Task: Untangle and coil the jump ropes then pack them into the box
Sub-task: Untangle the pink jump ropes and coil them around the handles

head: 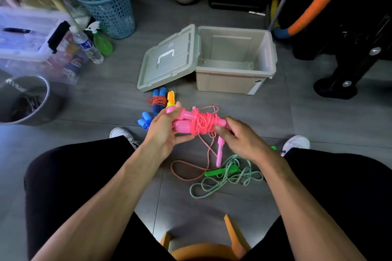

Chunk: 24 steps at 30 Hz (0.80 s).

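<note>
Coiling step: the pink jump rope [199, 122] is held above the floor between both hands, its cord wound tight round the two pink handles laid side by side.
Left hand [164, 131]: grasping the handle ends of the bundle, fingers curled under, thumb on top.
Right hand [237, 136]: pinching the other end of the bundle, where the last turns of cord sit.
Stage, as I judge it: winding looks nearly done; the loose end needs tucking so the coil holds.
Done already: a blue-handled rope with red cord [158, 100] lies coiled on the floor near the lid [167, 59], with blue [145, 119] and orange [171, 97] handles beside it.
Left to do: a pink-and-white twisted rope [191, 167] and a green rope [224, 178] lie loose and overlapping on the floor beneath the hands.
Box [235, 59]: open, nothing visible inside, beyond the hands.
Next move: secure the end, then carry the bundle forward to the box.
</note>
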Tool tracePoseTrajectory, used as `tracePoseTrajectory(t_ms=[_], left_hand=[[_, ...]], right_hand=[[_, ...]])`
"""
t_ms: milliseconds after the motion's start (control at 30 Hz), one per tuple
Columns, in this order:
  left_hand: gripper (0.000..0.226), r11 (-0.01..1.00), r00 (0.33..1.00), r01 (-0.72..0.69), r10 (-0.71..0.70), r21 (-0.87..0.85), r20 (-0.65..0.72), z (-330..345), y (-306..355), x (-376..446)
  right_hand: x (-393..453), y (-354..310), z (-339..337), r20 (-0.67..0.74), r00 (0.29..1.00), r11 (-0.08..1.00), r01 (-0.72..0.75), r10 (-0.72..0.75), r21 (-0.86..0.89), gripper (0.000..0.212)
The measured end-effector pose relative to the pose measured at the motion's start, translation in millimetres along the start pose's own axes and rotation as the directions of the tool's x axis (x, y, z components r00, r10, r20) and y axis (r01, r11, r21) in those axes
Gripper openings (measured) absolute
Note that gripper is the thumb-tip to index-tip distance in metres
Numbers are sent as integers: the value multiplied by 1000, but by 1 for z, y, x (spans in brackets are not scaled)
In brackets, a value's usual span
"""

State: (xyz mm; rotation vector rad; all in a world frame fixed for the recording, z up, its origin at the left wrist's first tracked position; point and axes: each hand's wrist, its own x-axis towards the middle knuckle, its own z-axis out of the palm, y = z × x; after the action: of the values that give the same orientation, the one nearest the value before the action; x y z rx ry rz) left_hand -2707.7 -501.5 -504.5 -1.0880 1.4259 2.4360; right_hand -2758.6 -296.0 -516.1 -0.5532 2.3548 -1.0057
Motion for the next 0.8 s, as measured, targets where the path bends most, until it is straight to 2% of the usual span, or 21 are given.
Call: tracePoseTrajectory(t_ms=[67,133,233,333,433,500,600,667,800], left_hand=[[64,1000,999,-17,18,-11,45,-4,1,-4],[62,998,997,-58,57,12,56,-5,-2,-8],[47,989,990,-140,139,43,13,0,-7,-13],[44,979,979,-201,201,0,-17,6,-7,-15],[25,960,960,-279,279,-17,-14,6,-7,-15],[24,960,960,-281,281,-7,5,5,-6,-16],[29,978,978,-206,206,34,16,6,-8,-14],[34,988,990,-139,139,60,16,7,-10,-13],[17,991,994,-112,111,71,18,7,-7,-17]], right_hand=[[-1,-4,-1,-6,1000,1000,23,-23,8,28],[-3,-7,-3,-1,1000,999,1,-1,45,24],[-8,-10,-2,-36,998,991,-52,57,121,26],[-13,-21,4,-90,995,985,-19,35,170,30],[-14,-30,7,-91,996,966,-4,28,258,23],[-15,-30,7,-79,997,945,4,23,327,24],[-15,-30,7,-85,996,931,14,18,365,27],[-14,-29,5,-119,993,942,40,0,334,27],[-10,-23,-3,-55,991,992,122,-122,6,41]])
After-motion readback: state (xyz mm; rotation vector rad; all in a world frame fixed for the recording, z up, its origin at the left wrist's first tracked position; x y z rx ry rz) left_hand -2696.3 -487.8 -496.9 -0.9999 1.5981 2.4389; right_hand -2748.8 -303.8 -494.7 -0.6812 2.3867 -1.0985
